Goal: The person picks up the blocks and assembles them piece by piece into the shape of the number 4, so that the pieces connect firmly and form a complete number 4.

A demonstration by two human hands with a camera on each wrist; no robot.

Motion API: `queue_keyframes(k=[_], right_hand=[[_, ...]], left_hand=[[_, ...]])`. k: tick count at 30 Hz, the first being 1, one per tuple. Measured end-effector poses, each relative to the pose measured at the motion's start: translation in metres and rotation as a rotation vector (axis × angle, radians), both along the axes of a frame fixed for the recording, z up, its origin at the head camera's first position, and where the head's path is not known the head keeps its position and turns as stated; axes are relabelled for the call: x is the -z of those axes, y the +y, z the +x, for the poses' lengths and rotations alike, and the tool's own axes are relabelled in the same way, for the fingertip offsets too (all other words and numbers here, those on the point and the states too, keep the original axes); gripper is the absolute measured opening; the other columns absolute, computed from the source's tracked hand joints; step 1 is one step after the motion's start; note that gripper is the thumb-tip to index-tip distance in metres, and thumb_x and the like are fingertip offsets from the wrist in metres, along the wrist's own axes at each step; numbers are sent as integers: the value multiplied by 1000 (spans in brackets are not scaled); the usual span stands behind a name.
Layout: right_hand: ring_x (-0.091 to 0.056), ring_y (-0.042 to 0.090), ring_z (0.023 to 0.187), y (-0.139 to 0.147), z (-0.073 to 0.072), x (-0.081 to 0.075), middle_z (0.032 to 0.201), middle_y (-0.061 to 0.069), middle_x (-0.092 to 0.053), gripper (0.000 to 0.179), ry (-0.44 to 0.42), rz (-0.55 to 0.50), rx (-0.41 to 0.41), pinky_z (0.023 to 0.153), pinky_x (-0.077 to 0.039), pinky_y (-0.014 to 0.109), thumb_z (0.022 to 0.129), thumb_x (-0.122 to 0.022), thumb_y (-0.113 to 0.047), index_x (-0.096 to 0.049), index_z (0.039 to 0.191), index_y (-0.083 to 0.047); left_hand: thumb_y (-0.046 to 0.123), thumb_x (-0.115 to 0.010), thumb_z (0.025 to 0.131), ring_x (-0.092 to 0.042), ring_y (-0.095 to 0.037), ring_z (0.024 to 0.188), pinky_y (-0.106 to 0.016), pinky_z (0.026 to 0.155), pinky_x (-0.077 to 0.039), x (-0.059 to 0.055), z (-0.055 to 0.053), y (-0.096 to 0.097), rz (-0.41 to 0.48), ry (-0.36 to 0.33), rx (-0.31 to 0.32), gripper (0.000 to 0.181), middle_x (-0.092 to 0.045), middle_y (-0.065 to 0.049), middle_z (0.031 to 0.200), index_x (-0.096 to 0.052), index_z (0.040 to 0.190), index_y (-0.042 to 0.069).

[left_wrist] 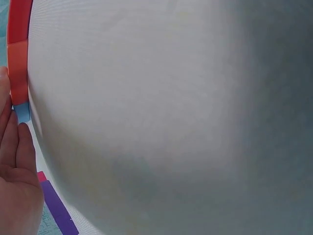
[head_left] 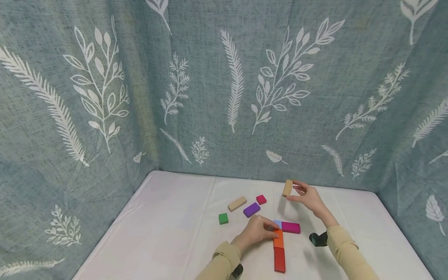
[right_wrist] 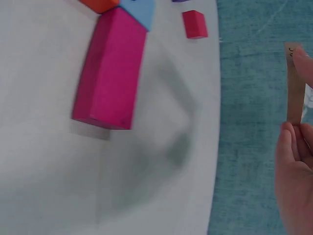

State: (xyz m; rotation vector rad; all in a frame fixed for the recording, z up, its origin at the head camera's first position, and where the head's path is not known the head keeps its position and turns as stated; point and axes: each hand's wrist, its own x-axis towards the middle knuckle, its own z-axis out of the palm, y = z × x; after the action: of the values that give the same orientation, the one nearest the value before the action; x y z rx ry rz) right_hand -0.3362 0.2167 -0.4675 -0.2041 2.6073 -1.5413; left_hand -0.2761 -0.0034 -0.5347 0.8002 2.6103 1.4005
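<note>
On the table my left hand (head_left: 258,232) holds the orange block (head_left: 278,242) with thumb and fingertips, close to a small light blue block (head_left: 278,223). A red block (head_left: 279,259) continues the line on the near side. At the light blue block's right side lies a magenta block (head_left: 291,227). My right hand (head_left: 310,199) is raised above the far part of the table and pinches a plain wooden block (head_left: 287,188) by its ends. The right wrist view shows this wooden block (right_wrist: 294,93) edge-on, with a small dark marking near the thumb.
Left of the line lie loose blocks: a wooden one (head_left: 237,203), a purple one (head_left: 251,210), a small crimson one (head_left: 261,199) and a small green one (head_left: 223,218). A white cloth (head_left: 168,229) covers the table. Blue-green leaf-patterned curtains (head_left: 210,77) hang around it.
</note>
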Motion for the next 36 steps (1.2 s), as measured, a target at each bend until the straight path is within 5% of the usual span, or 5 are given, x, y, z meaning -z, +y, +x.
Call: queue_keyframes(k=[7, 36], right_hand=[[-32, 38, 139, 2, 2, -18, 149, 26, -32, 81, 20, -38, -34, 108, -37, 42, 83, -73, -20, -27, 147, 0], [-30, 35, 141, -13, 12, -39, 153, 20, -29, 82, 60, -98, -94, 107, -37, 41, 82, -75, -21, -29, 148, -6]], left_hand=[[17, -81, 74, -67, -1, 91, -13, 82, -49, 1, 0, -1, -3, -10, 3, 21, -75, 2, 93, -77, 94, 11], [18, -80, 75, -66, -1, 90, -14, 82, -50, 1, 5, -6, -8, -6, 30, 21, -75, 2, 94, -77, 95, 11]])
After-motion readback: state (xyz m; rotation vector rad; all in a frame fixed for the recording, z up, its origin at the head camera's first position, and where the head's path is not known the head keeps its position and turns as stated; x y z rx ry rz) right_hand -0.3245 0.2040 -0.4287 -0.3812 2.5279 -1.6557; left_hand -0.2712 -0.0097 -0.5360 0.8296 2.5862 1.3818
